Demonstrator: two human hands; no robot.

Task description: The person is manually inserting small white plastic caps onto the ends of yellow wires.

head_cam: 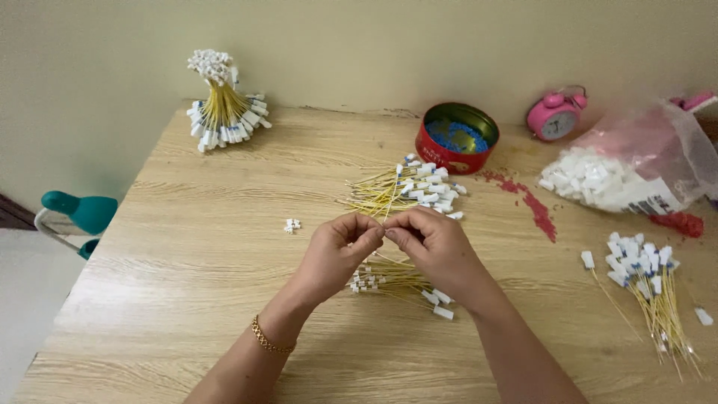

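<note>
My left hand [340, 251] and my right hand [437, 251] meet fingertip to fingertip over the middle of the wooden table [187, 224]. They pinch a thin yellow wire [390, 210] that rises from between them; what sits at its end is hidden by the fingers. Under my hands lies a small pile of yellow wires with white connectors [396, 283]. A bigger pile of the same wired connectors [407, 191] lies just beyond my hands. A gold bracelet circles my left wrist.
A red round tin [456, 138] with blue bits stands at the back. A pink alarm clock [555, 116], a plastic bag of white connectors [621, 168], a wired pile at right [647, 284], an upright bundle [223, 105] and a loose white piece [292, 224] surround them. Red stains [535, 206] mark the wood.
</note>
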